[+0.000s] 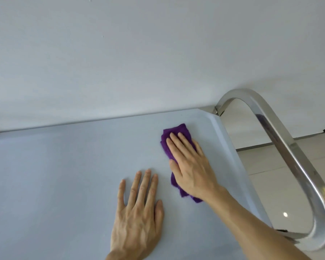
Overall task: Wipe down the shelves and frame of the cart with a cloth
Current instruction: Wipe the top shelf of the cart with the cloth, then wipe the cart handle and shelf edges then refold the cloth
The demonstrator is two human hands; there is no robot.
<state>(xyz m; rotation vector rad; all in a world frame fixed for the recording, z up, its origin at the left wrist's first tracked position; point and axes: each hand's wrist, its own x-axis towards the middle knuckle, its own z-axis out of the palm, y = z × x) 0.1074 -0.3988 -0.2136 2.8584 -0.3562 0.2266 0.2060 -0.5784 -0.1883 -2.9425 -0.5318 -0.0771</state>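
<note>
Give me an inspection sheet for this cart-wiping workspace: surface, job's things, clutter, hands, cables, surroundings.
Surface: pale blue top shelf of the cart, with a raised rim at its right edge; no marks visible.
Job's things: purple cloth lies flat on the shelf near the far right corner; steel handle curves beside the shelf's right edge.
Clutter: nothing seen.
Hands: right hand presses flat on the cloth, fingers straight; left hand rests palm down on the bare shelf, fingers spread, apart from the cloth.
Cables: nothing seen.
Surroundings: plain white wall behind the cart; light tiled floor to the right.
</note>
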